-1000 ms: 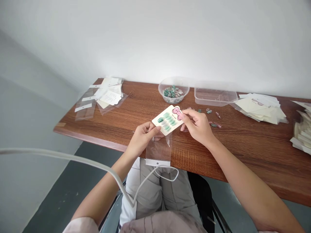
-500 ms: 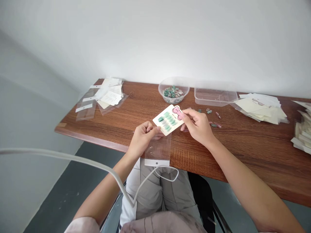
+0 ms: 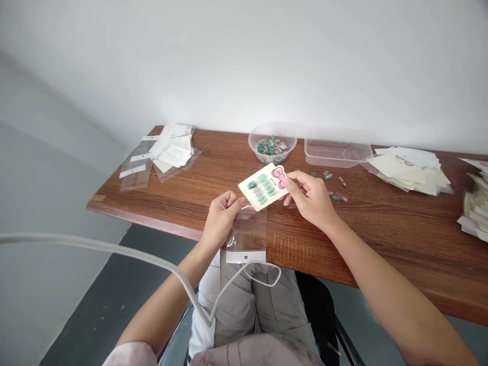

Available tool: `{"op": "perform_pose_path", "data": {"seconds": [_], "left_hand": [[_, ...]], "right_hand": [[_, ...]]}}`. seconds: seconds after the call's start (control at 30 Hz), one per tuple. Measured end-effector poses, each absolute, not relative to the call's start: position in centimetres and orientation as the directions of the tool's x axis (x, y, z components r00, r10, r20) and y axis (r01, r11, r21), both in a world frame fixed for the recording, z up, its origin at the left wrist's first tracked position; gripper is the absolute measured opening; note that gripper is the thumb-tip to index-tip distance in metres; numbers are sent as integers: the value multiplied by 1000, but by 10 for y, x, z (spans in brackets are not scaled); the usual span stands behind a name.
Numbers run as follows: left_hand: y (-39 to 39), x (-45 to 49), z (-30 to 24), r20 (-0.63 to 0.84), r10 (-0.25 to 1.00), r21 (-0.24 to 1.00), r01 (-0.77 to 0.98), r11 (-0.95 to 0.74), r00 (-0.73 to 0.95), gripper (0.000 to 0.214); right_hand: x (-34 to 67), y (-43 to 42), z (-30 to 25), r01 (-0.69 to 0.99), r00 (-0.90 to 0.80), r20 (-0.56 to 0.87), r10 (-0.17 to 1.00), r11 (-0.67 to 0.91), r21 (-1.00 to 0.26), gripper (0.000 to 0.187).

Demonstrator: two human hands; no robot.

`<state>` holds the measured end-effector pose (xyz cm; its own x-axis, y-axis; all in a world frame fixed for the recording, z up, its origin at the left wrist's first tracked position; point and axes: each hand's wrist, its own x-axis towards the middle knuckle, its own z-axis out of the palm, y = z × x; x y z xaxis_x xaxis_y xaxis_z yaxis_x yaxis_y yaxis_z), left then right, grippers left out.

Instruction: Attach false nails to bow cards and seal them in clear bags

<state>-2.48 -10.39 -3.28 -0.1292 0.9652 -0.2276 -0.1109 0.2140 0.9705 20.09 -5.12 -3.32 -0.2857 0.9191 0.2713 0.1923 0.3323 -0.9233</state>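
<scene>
My right hand pinches a cream card by its pink-bow end; green press-on nails are stuck on the card. Its lower edge sits at the mouth of a clear plastic bag. That bag hangs over the front edge of the wooden table, white header strip downward. My left hand grips the bag's open end between thumb and fingers, just left of the card.
A clear bowl of loose nails and a clear rectangular tub stand at the back. Several loose nails lie by my right hand. Card stacks lie at right, bags and cards at left. A white cable crosses my lap.
The card has tilted and slid a little left toward the bag's mouth. The bag has shifted slightly upward with my left hand.
</scene>
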Motion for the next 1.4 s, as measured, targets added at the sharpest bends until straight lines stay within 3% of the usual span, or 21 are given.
{"op": "perform_pose_path", "data": {"seconds": [0.23, 0.5, 0.9, 1.4], "left_hand": [[-105, -25, -29, -254, 959, 967, -38, 251, -124, 50], [-105, -24, -36, -235, 959, 972, -8, 236, -156, 55], [-105, -25, -31, -326, 945, 929, -178, 324, 17, 41], [-107, -33, -24, -290, 938, 955, 112, 273, 189, 36]], "right_hand": [[201, -51, -35, 183, -297, 283, 912, 346, -920, 36], [200, -51, -34, 164, -298, 290, 909, 348, -923, 35], [201, -50, -38, 209, -322, 324, 890, 400, -892, 31], [215, -49, -29, 215, -490, 407, 771, 559, -801, 27]]}}
